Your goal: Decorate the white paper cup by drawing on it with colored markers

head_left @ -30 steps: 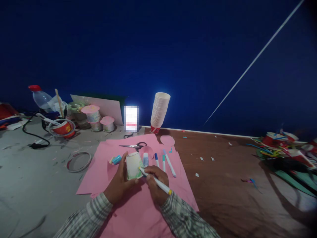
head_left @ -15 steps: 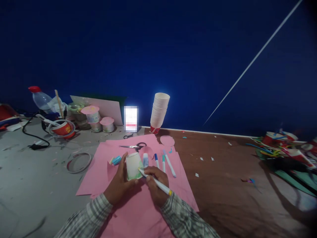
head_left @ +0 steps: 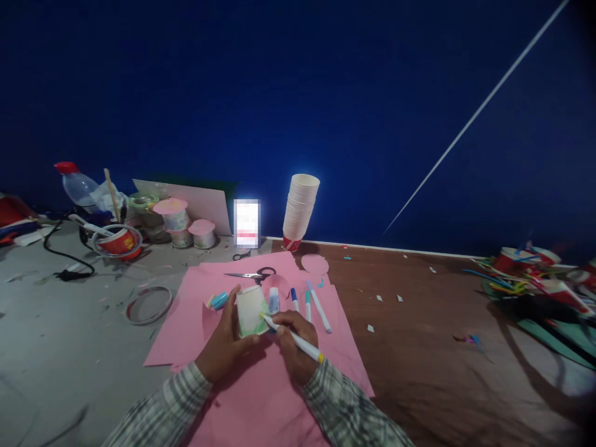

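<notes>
My left hand [head_left: 226, 343] is closed around a white paper cup [head_left: 249, 308], held upside down and slightly tilted, with green marks drawn near its wide rim. My right hand [head_left: 298, 347] grips a white marker [head_left: 300, 345] with a yellow end, its tip touching the cup's right side. Pink paper sheets [head_left: 186, 323] lie beneath both hands. Just past the cup are scissors [head_left: 254, 274] with black handles. Several more markers [head_left: 318, 307] rest to the right of the cup, and a blue glue stick or cap [head_left: 218, 301] lies to its left.
A tall leaning stack of paper cups [head_left: 300, 208] stands at the back by the blue wall. Decorated cups with pink discs [head_left: 202, 233], a tape roll [head_left: 148, 305] and a red-capped bottle [head_left: 77, 183] are on the left. Red cups and wires [head_left: 516, 267] crowd the far right.
The marker tip has shifted very slightly on the cup's side, and the cup is turned a little. Both hands stay in nearly the same place.
</notes>
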`<action>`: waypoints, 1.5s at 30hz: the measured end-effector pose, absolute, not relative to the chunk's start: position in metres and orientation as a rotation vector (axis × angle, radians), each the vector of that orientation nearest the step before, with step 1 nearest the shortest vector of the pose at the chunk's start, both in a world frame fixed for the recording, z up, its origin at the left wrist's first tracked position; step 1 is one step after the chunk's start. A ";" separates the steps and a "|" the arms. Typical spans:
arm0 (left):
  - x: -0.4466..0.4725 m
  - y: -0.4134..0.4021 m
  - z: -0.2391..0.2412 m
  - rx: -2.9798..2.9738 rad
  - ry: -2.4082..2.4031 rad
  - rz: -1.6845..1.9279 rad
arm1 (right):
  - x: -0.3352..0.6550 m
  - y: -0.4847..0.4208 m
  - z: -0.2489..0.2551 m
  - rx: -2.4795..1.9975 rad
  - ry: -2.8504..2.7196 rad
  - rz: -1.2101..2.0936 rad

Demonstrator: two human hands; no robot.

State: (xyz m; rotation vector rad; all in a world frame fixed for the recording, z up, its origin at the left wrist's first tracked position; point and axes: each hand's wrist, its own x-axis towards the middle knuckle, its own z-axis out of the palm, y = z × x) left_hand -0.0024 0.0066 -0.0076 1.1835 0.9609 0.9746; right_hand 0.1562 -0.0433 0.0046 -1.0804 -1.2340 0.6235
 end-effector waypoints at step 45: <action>-0.003 0.007 -0.008 1.248 1.000 0.998 | 0.157 -0.042 0.005 -1.127 -1.175 0.739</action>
